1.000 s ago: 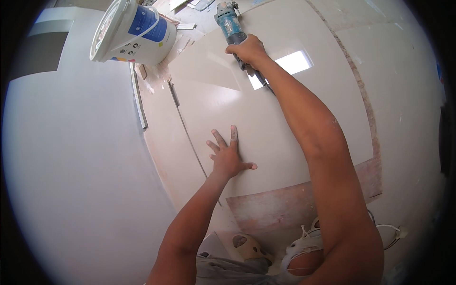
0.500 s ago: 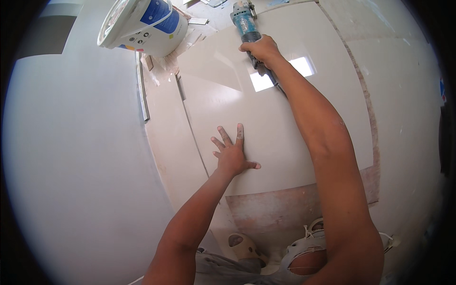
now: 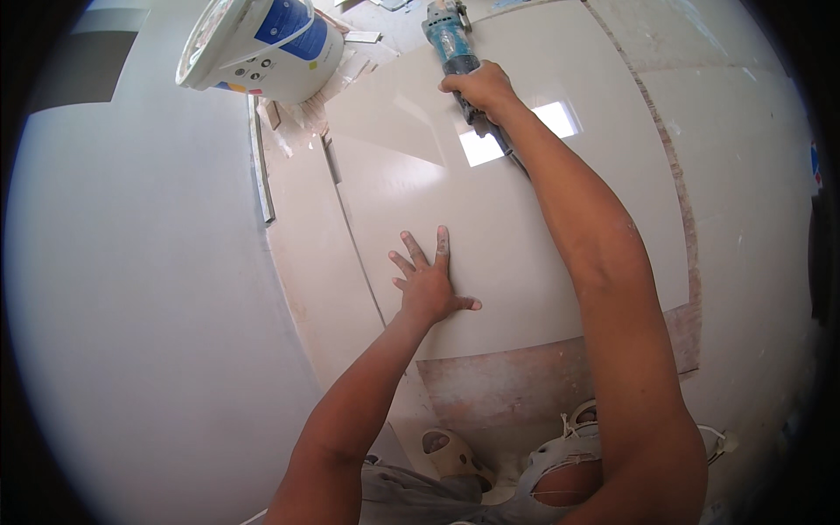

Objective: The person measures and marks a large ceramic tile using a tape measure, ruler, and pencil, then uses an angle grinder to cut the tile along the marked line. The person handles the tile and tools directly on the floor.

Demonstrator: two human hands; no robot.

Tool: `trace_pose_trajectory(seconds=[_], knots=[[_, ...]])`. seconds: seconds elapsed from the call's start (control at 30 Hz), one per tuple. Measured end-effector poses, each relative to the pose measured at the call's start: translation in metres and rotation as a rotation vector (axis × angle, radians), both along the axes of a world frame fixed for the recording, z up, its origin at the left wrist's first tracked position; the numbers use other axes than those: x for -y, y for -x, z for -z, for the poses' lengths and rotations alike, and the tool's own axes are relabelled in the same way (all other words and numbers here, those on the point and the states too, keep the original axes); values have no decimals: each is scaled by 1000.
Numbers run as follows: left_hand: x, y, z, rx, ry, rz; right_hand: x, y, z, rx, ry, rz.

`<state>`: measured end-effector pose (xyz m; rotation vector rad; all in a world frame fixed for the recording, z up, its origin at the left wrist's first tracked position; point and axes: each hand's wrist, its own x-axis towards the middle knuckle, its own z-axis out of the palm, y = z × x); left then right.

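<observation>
A large glossy beige tile lies flat in front of me, with a bright window reflection on it. My left hand rests palm down on its near left part, fingers spread. At the tile's far edge, my right hand is wrapped round the rear grip of a teal and dark grey angle grinder. The grinder's head points away from me, and its disc cannot be made out. From its back end a dark cord runs under my right forearm.
A worn reddish-brown board shows under the tile's near and right edges. A white bucket with a blue label stands at the far left, beside scraps and a narrow strip along the grey wall. My shoe is close to the board.
The grinder and my right hand have shifted very slightly toward the far left. My left hand stays in place on the tile.
</observation>
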<state>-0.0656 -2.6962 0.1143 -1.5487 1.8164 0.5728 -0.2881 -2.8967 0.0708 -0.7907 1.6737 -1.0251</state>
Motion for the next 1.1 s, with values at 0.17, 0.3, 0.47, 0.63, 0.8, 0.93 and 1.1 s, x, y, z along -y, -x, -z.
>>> trace_pose_trajectory(seconds=[0.17, 0.3, 0.47, 0.63, 0.8, 0.93, 1.1], knots=[[0, 1, -3, -5, -3, -2, -2, 0, -3, -12, 11, 24], [0, 2, -7, -19, -27, -45, -3, 0, -3, -22, 31, 36], [-1, 2, -6, -20, -26, -51, -2, 0, -3, -20, 4, 11], [-1, 1, -5, -27, -23, -48, 1, 1, 0, -30, -5, 6], [-2, 0, -8, -35, -23, -50, -2, 1, -4, -4, -10, -17], [-2, 0, -8, -35, -23, -49, -1, -1, -5, -12, -21, 9], [-3, 0, -7, -45, -20, -51, 3, 2, 0, -5, -47, -14]])
